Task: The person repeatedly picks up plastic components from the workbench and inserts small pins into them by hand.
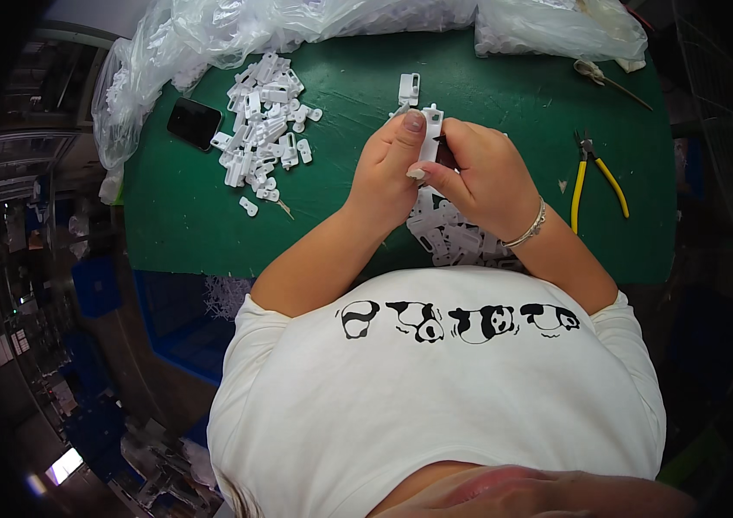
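The white plastic part is narrow and long, with a squarish opening near its far end and a small nub at the tip. It is held above the tabletop, between the left hand and the right hand, a little nearer the far edge than the near one. Its length points toward the far edge, tilting slightly toward the right edge; fingers hide its sides and lower end.

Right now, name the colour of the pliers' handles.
The pliers' handles are yellow, best seen in the head view.
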